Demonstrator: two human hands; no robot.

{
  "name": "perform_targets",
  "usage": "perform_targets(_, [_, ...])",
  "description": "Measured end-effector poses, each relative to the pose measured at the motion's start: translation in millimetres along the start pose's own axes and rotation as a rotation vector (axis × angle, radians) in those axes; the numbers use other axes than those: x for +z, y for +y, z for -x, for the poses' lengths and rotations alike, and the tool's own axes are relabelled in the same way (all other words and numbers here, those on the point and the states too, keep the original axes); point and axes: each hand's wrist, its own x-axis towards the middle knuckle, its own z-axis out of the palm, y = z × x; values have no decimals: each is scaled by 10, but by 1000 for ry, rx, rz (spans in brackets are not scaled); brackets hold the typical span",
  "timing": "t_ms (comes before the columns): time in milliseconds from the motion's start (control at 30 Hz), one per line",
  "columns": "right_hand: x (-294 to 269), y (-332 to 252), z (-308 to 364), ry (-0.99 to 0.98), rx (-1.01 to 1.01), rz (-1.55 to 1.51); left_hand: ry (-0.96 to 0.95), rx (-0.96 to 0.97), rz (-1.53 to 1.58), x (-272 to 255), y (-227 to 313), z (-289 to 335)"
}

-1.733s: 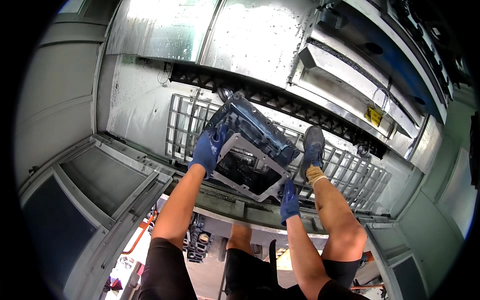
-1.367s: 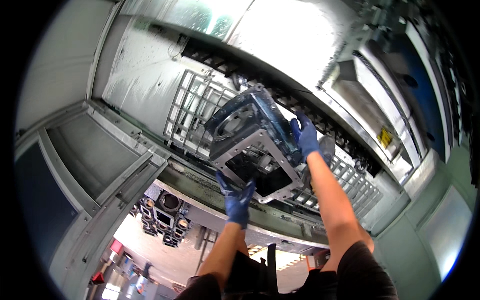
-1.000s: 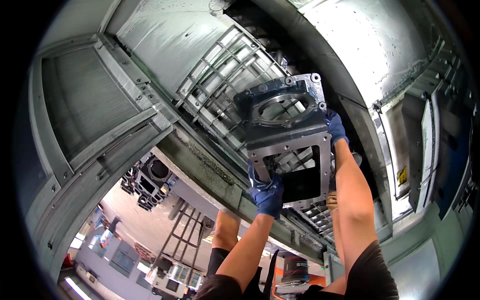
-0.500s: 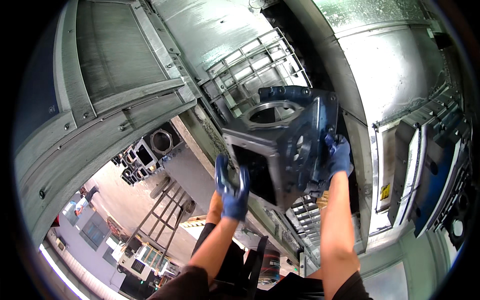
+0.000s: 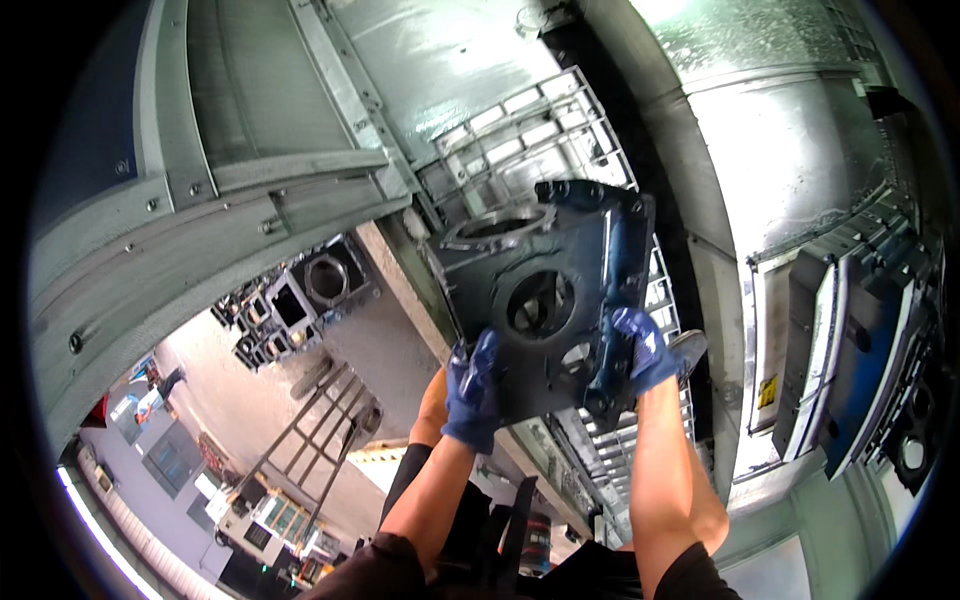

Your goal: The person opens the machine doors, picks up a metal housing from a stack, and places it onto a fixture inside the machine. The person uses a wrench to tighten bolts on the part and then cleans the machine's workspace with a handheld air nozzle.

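Evidently, our right hand (image 5: 648,350) grips the dark metal housing (image 5: 588,312) at its right edge, before the grate (image 5: 545,128); our left hand (image 5: 472,395) touches its lower left, grip unclear.

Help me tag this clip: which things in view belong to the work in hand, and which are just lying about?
In use:
dark round-holed metal housing
left blue-gloved hand, at its lower left
right blue-gloved hand, at its right edge
metal grating beyond it, probably

Lying about, apparently:
other metal housings
ladder-like metal frame
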Motion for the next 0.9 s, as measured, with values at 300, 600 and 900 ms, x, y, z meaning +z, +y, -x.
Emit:
perform_targets(300, [-110, 182, 191, 147, -274, 249, -121, -271, 405, 59, -22, -315])
perform_targets(600, [258, -219, -13, 202, -363, 678, -62, -304, 111, 352, -184, -960])
perform_targets(900, [713, -282, 297, 303, -417, 845, -226, -219, -62, -231, -675, -1589])
